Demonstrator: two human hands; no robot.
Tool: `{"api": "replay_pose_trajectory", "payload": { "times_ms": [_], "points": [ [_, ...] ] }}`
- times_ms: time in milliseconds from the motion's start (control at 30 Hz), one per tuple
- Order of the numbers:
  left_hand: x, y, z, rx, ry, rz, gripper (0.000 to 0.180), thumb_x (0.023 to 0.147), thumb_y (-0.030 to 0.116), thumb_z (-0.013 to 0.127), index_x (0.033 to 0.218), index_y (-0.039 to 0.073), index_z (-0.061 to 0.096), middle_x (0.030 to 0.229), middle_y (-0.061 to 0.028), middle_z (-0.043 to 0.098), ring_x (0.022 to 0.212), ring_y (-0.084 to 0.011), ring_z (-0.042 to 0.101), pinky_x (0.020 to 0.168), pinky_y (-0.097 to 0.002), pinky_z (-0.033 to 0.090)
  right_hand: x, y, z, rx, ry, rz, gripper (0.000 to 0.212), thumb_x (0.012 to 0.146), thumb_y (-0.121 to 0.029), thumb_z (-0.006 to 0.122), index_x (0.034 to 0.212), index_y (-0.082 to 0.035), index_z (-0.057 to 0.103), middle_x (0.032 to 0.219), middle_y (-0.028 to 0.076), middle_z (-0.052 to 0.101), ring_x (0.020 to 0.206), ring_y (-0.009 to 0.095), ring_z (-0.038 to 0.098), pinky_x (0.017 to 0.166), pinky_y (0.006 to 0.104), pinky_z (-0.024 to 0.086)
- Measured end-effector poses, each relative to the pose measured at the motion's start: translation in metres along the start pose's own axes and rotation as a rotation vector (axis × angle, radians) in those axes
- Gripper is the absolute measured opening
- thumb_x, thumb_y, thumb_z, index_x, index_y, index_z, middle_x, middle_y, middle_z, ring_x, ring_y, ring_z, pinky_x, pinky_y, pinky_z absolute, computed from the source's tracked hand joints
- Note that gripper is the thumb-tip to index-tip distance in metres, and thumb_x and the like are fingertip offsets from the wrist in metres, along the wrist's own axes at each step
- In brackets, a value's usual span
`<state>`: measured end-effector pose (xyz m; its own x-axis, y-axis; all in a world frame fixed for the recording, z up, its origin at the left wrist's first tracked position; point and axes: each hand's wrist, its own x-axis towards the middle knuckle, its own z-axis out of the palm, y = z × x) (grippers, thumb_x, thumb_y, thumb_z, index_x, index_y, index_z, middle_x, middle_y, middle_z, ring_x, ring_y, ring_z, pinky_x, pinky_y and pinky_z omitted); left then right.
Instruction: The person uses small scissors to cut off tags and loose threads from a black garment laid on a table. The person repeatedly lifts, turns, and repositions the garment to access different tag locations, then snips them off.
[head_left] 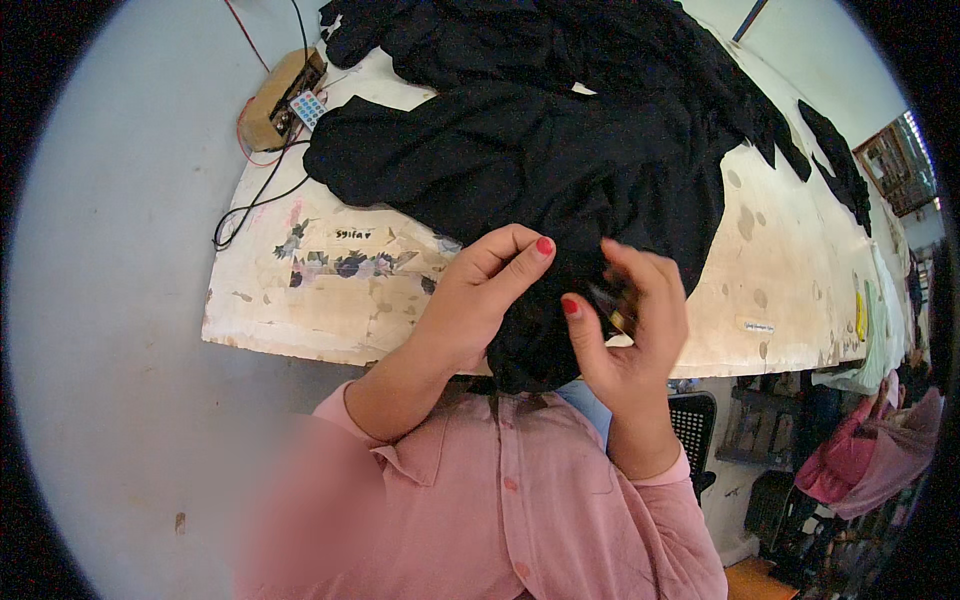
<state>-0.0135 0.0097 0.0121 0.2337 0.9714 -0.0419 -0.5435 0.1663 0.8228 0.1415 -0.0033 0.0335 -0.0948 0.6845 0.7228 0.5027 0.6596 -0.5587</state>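
Over the table's front edge and across its top lies a large piece of black cloth, creased and bunched. Thumb and forefinger of my left hand are pinched together above the cloth; whatever is between them is too small to make out. My right hand is a little to the right, its thumb apart from its curled fingers. A small dark tool with a brassy part sits within that hand, smeared by motion, so its kind does not show.
The pale, stained tabletop has floral paper stuck on its left. A wooden box with wires and a small remote control stand at the far left. More black cloth is heaped behind. Another person in pink is at right.
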Motion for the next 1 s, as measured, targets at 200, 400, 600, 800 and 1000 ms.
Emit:
{"api": "replay_pose_trajectory", "payload": {
  "times_ms": [200, 400, 600, 800, 1000],
  "points": [
    [0.001, -0.003, -0.005, 0.121, 0.001, 0.028, 0.017, 0.094, 0.017, 0.059, 0.106, 0.006, 0.053, 0.083, 0.0038, 0.06, 0.076, -0.0011, 0.05, 0.07, -0.0158, 0.038, -0.013, 0.023, 0.007, 0.043, 0.11, 0.097, 0.042, 0.073, -0.009, 0.076, 0.109, -0.001, 0.056, 0.099, 0.016, 0.057, 0.087, 0.029, 0.057, 0.078, 0.034, 0.046],
    [-0.004, 0.0, 0.0, 0.301, -0.002, 0.166, 0.028, 0.092, 0.008, 0.06, 0.114, 0.007, 0.042, 0.083, 0.0006, 0.062, 0.07, -0.0012, 0.049, 0.065, -0.0159, 0.037, -0.009, 0.006, -0.003, 0.023, -0.015, -0.038, 0.032, 0.064, -0.002, 0.075, 0.095, -0.002, 0.066, 0.084, 0.012, 0.061, 0.073, 0.026, 0.062, 0.063, 0.0311, 0.05],
    [-0.004, -0.006, 0.001, 0.5, 0.036, 0.291, 0.019, 0.092, 0.006, 0.058, 0.108, 0.004, 0.047, 0.08, 0.0021, 0.058, 0.064, -0.0017, 0.046, 0.063, -0.0165, 0.037, -0.008, 0.012, 0.004, 0.0, -0.049, 0.032, 0.027, 0.063, 0.005, 0.064, 0.089, -0.002, 0.065, 0.079, 0.01, 0.061, 0.071, 0.022, 0.061, 0.058, 0.0293, 0.047],
    [0.001, -0.002, -0.007, 0.547, 0.026, 0.429, 0.008, 0.093, 0.006, 0.054, 0.101, 0.002, 0.055, 0.08, 0.0036, 0.051, 0.07, -0.002, 0.044, 0.065, -0.0174, 0.037, -0.009, 0.022, -0.013, 1.047, -0.272, 0.403, 0.01, 0.083, -0.009, 0.062, 0.074, -0.003, 0.06, 0.074, 0.006, 0.057, 0.063, 0.018, 0.052, 0.055, 0.0272, 0.039],
    [-0.003, 0.006, -0.005, 0.412, -0.019, 0.232, 0.014, 0.093, 0.007, 0.054, 0.104, 0.002, 0.061, 0.095, -0.0002, 0.061, 0.086, -0.0046, 0.053, 0.073, -0.0186, 0.042, -0.016, 0.034, -0.019, 0.631, 0.026, 0.433, 0.019, 0.081, -0.016, 0.073, 0.085, -0.004, 0.058, 0.079, 0.002, 0.054, 0.067, 0.007, 0.046, 0.057, 0.0211, 0.034]
  ]
}}
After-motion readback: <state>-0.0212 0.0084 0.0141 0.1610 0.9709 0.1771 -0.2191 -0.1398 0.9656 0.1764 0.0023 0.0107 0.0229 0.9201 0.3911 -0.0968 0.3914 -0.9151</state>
